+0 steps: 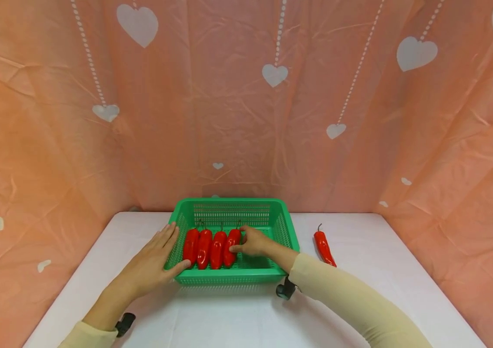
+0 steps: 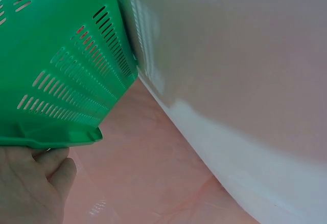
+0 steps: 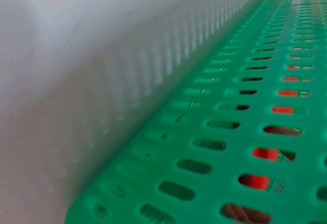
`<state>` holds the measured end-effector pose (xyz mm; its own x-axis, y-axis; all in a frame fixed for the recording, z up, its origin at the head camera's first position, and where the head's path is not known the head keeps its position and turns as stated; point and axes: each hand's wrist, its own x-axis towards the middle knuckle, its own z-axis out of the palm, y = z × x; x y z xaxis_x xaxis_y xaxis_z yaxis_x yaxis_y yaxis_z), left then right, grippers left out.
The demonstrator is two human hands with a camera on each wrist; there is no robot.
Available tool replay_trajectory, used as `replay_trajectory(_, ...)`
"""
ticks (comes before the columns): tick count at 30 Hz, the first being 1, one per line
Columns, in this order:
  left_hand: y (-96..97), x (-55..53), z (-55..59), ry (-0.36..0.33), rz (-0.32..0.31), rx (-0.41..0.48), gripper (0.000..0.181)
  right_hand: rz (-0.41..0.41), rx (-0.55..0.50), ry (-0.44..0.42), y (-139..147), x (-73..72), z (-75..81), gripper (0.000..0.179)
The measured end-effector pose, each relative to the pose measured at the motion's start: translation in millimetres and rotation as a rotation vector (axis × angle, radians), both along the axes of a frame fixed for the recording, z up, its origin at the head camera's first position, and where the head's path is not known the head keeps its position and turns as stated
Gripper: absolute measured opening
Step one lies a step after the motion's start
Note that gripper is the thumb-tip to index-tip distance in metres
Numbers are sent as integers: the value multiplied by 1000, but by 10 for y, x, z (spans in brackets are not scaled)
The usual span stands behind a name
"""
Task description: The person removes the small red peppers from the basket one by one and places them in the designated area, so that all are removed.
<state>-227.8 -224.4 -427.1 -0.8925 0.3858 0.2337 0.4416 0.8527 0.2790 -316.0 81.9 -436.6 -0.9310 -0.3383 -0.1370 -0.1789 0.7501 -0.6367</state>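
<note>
Lying in the lower middle of the head view, the rightmost of four red chili peppers, a glossy chili pepper [image 1: 231, 239], is grasped by the right hand [image 1: 256, 242], its thumb at the pepper's side and its index finger up near the stem end. Just left of it, three more chili peppers [image 1: 203, 246] stand side by side in a row, stems toward the top of the frame. All four rest inside a green plastic basket [image 1: 235, 273] with slotted walls; its floor right of the row lies partly under the right hand and forearm.

At the basket's left side, the left hand [image 1: 155, 261] lies with fingers extended against the rim and thumb spread over the near left corner, gripping no pepper. In the left wrist view its fingers touch the rim at the lower left. The right wrist view shows mostly the basket's slotted wall, with red patches glimpsed through the slots at the right.

Well apart from the basket, right of centre in the head view, a lone chili pepper [image 1: 324, 247] lies slanted on the white table [image 1: 229, 319]. Cream sleeves [image 1: 351, 299] enter from the bottom edge, and a peach curtain [image 1: 229, 140] with pale hearts [image 1: 137, 24] fills the upper frame.
</note>
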Motion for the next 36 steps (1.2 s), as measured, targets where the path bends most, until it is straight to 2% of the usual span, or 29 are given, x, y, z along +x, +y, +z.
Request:
replay_trajectory(14,2,1,10,5,1,-3,96,24,-33,-9,3,-1,13,65)
replay_trajectory(25,2,13,9,2,0,-4,96,42,-114,-20,6,-6,-5,58)
replay_trajectory(36,-3,2,8,2,1,-8,95,60,-177,-7,-4,-3,28,59)
